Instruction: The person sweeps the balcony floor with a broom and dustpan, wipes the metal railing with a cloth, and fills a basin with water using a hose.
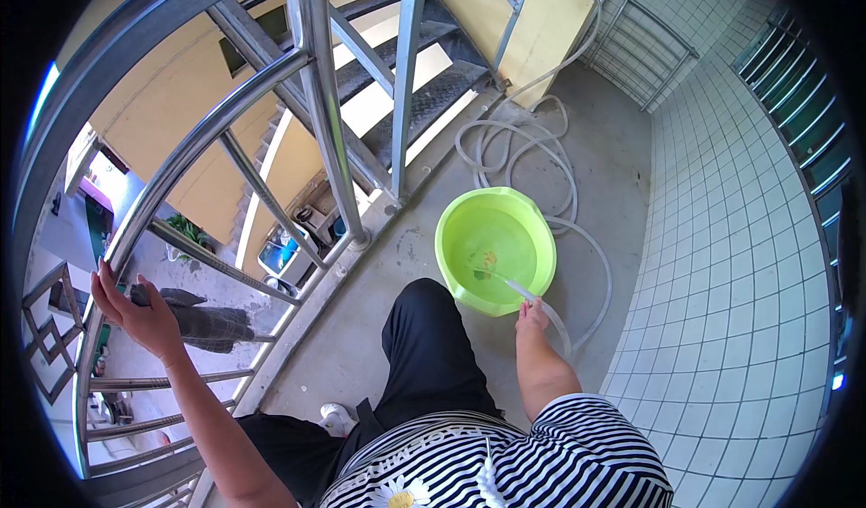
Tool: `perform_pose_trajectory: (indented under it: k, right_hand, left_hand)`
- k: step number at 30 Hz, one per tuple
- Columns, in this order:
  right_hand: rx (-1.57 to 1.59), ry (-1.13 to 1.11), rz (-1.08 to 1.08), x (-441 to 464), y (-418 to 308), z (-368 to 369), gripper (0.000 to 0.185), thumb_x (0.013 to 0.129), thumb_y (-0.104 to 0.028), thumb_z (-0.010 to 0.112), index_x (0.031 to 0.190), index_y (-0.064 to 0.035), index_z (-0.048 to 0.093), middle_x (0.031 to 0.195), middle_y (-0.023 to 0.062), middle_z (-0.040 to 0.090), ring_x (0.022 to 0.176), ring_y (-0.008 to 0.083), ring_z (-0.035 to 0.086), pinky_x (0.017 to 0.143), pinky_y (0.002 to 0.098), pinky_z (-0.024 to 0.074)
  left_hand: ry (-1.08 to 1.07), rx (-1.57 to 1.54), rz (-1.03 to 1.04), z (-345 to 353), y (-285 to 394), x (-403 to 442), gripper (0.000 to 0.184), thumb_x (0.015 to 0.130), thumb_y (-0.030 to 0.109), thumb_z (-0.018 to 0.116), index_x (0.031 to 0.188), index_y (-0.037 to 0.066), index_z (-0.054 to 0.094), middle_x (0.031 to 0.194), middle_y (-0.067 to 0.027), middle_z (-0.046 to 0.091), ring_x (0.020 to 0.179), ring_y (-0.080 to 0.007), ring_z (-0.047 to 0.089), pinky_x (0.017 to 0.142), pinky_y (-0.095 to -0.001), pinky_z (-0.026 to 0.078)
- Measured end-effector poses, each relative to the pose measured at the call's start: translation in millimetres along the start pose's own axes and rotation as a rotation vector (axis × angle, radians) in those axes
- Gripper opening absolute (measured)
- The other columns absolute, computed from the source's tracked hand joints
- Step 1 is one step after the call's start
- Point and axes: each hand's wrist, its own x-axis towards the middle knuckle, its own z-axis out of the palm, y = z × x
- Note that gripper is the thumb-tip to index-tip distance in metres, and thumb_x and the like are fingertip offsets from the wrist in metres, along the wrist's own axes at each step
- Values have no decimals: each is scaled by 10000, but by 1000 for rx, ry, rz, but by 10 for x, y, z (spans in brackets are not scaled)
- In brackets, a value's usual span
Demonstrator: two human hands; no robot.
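Note:
A lime-green plastic basin stands on the concrete floor in front of my bent knee. Some water seems to lie in it, above an orange and green print on its bottom. My right hand is closed around the end of a clear hose, which points over the basin's near rim. A thin stream appears to leave the hose tip. Off to the left, my left hand has its fingers spread at the metal railing; whether the palm presses on it I cannot tell. A dark grey cloth hangs beside that hand.
Loops of the hose lie behind the basin and run up to a yellow pillar. A white tiled wall bounds the right side. Metal stairs rise at the back left. Beyond the railing is a lower yard.

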Motion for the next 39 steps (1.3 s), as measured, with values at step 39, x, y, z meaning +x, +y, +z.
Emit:
perform_pose_trajectory:
  k: [39]
  right_hand:
    - [-16,-26,26,-2,3,2,236,766,-146,567,908,25,488,791,86,523,642,147,536,571,218,488]
  left_hand:
    - [-45,1,-24,5,-15,-10,508,739,49,515,1213,99,341,1219,-140,293,1142,-276,294,903,-361,303]
